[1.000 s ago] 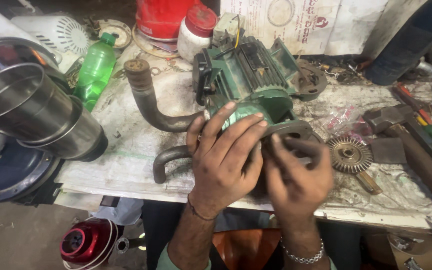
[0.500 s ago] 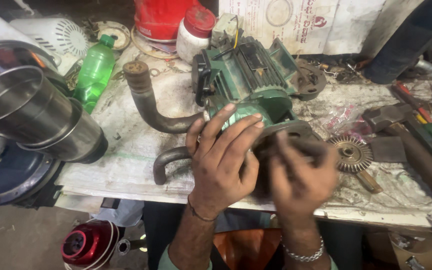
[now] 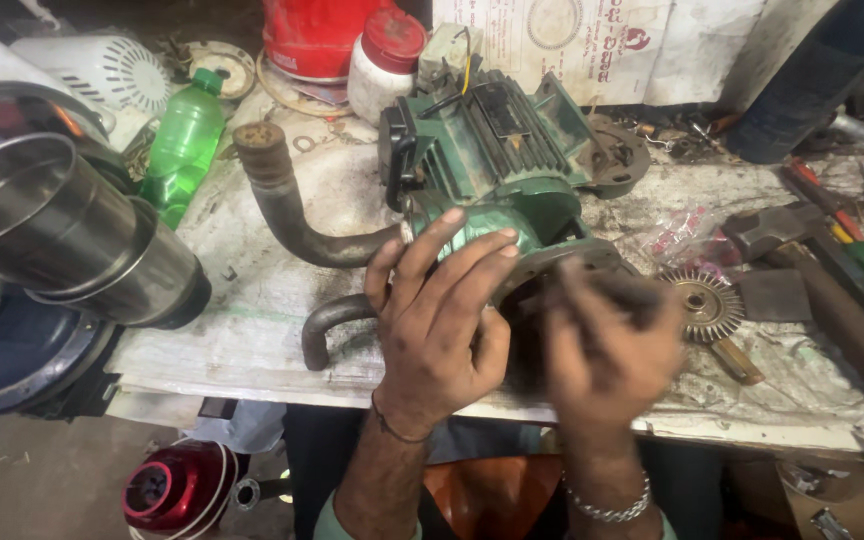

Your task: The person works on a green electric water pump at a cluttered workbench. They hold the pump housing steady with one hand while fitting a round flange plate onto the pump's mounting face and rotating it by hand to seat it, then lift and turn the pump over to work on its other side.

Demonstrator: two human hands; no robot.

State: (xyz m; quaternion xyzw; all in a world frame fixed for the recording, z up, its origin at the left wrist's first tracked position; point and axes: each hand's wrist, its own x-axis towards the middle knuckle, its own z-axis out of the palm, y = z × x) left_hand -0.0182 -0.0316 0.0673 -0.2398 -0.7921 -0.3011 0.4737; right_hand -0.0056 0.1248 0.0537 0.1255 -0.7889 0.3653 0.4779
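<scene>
Green motor pump point(image 3: 497, 170) was set near the worktop point(image 3: 252, 300) front edge; left hand point(image 3: 442, 320) was spread flat on its casing, gripping nothing; right hand point(image 3: 607, 345) was blurred, grip unreadable. Judged heavy, rigid; best held by casing

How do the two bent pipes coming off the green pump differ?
The upper pipe is thicker and longer, rising to a rusty threaded end; the lower pipe is thinner and shorter, hooking down toward the bench edge. The upper pipe lies clear of the left hand; the lower pipe runs under it. Both are dark curved metal.
</scene>
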